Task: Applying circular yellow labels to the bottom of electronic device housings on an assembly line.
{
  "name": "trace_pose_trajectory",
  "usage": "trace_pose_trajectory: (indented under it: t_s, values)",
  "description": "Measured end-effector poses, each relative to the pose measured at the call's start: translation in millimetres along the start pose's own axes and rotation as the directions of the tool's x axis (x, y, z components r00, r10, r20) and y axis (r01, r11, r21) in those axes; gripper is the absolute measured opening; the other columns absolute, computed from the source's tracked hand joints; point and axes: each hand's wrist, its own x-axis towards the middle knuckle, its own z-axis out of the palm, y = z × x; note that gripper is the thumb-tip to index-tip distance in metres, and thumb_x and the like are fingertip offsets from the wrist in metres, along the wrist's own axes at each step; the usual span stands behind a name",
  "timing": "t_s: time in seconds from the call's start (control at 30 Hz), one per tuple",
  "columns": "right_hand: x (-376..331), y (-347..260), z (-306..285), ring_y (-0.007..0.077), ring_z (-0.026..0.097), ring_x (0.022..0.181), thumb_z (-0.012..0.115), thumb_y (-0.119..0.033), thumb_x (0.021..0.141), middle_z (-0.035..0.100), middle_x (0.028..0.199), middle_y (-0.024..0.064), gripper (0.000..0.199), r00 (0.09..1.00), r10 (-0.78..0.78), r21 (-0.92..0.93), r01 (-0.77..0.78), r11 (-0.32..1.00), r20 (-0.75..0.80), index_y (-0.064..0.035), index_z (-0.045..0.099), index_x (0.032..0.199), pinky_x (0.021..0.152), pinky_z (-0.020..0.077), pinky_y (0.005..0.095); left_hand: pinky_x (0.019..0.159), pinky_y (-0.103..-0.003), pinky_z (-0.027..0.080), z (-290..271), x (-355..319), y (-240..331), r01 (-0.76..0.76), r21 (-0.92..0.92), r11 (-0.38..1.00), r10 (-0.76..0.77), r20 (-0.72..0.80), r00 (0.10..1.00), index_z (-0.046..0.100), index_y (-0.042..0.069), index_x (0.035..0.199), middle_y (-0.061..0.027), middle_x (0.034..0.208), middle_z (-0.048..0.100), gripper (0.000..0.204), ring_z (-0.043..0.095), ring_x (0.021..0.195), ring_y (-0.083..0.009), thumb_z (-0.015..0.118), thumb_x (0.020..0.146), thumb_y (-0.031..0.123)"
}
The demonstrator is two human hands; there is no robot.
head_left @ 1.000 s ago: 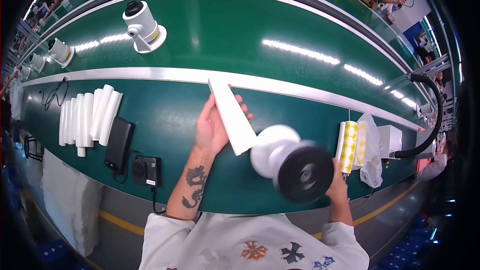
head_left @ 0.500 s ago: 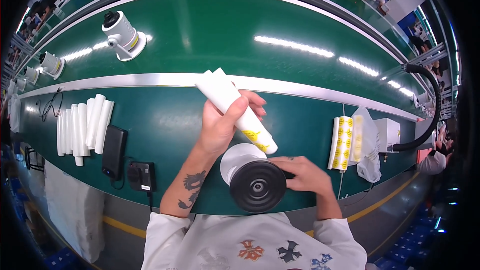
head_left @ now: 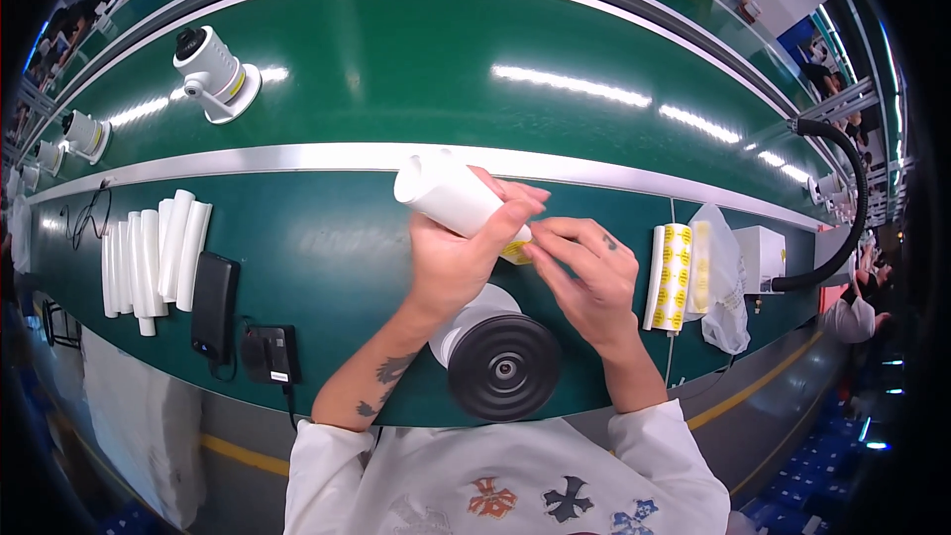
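My left hand (head_left: 458, 256) is closed around a loosely rolled white sticker sheet (head_left: 441, 190), tilted with its open end up and left. A bit of yellow sticker (head_left: 515, 252) shows at the roll's lower right end. There my right hand (head_left: 594, 272) pinches with thumb and forefinger at the sheet's edge; the exact spot between the fingertips is hard to see. Below both hands a white camera (head_left: 446, 337) lies on its side on the bench, its round black ribbed base (head_left: 503, 369) turned toward me. Neither hand touches the camera.
Several white rolls (head_left: 149, 258) lie at the left, beside a black power bank (head_left: 213, 305) and a black square device (head_left: 269, 353). To the right are a yellow sticker roll (head_left: 673, 277), a plastic bag (head_left: 728, 287) and a white box (head_left: 761, 260). A white camera (head_left: 216, 74) stands beyond the metal rail.
My right hand has left the camera's base and risen to the lower end of the sticker sheet. My left hand has turned the roll, so fewer yellow stickers show.
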Motion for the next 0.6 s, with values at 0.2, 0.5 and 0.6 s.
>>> trace_pose_trajectory:
  t_s: [0.2, 0.5, 0.6]
  values:
    - [-1.3, -5.3, 4.0, 0.0218, 0.067, 0.076, 0.076, 0.0, 0.074, 0.068, 0.09, 0.0084, 0.02, 0.989, 0.141, 0.076, -0.144, 0.987, 0.04, -0.0008, 0.067, 0.092, 0.063, 0.0531, 0.0301, 0.089, -0.043, 0.052, -9.2, -6.0, 3.8, 0.132, 0.03, 0.991, -0.133, 0.048, 0.99, 0.042, 0.002, 0.11, -0.0109, 0.088, 0.063, 0.026, 0.065, 0.099, -0.0302, 0.059, 0.09, 0.003]
    - [-2.5, -3.4, 5.8, 0.023, 0.068, 0.077, 0.075, 0.001, 0.074, 0.069, 0.089, 0.0095, 0.02, 0.988, 0.137, 0.115, -0.145, 0.983, 0.072, -0.0013, 0.068, 0.093, 0.065, 0.0542, 0.0303, 0.095, -0.037, 0.048, -23.3, -14.2, 11.4, 0.208, -0.109, 0.972, -0.188, 0.175, 0.967, 0.045, -0.005, 0.124, -0.0097, 0.107, 0.06, 0.037, 0.058, 0.111, -0.0217, 0.057, 0.089, 0.001]
    - [-4.6, -3.6, 7.5, 0.0227, 0.068, 0.077, 0.075, 0.002, 0.074, 0.069, 0.089, 0.0103, 0.019, 0.987, 0.151, 0.145, -0.156, 0.977, 0.045, -0.001, 0.068, 0.091, 0.065, 0.0544, 0.0302, 0.096, -0.041, 0.048, -21.5, -16.2, 14.2, 0.206, -0.011, 0.978, -0.201, 0.179, 0.963, 0.044, -0.005, 0.128, -0.0102, 0.107, 0.06, 0.039, 0.058, 0.112, -0.0262, 0.055, 0.091, 0.001]
